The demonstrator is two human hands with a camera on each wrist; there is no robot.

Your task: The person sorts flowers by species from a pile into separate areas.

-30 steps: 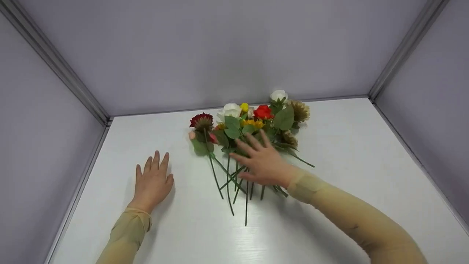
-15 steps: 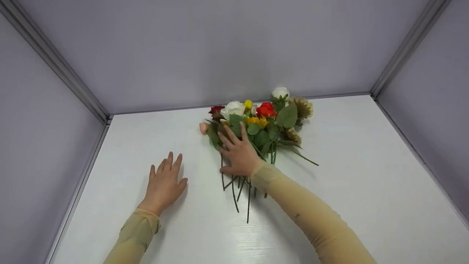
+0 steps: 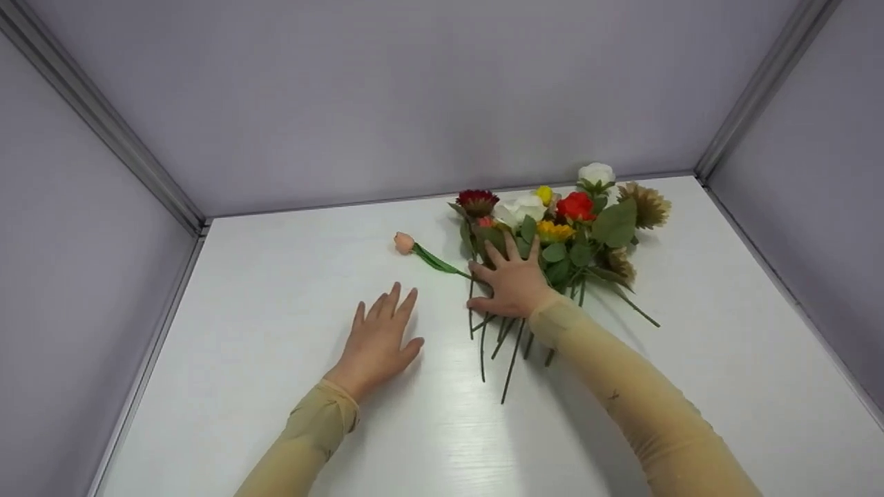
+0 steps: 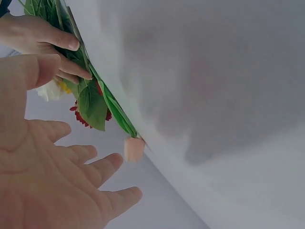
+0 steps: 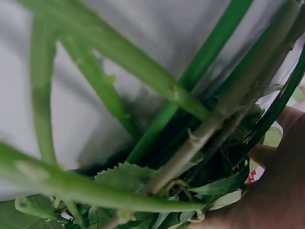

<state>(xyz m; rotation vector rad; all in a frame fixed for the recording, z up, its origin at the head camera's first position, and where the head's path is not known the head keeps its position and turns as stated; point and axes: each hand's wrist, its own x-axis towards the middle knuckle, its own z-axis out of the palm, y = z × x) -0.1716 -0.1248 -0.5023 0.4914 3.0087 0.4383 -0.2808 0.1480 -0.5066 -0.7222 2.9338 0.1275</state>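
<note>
my left hand flat on the white worktop, fingers spread, holding nothing. pink bud lies just ahead of it, stem running right under my right hand. right hand fingers spread, pressing the flower bunch stems onto the worktop near the back wall.

Count: 2 hands, 1 flower bunch, 1 stray bud, 1 tabletop.

Hands: left hand, right hand. Bunch shows about 8 blooms: 2 white roses, 1 red rose, 1 dark red bloom, 2 tan dried-looking heads, 1 yellow bud, 1 orange-yellow flower. Peach bud: 1, apart from the rest. Stem count unclear where they overlap. White tabletop: 1.
</note>
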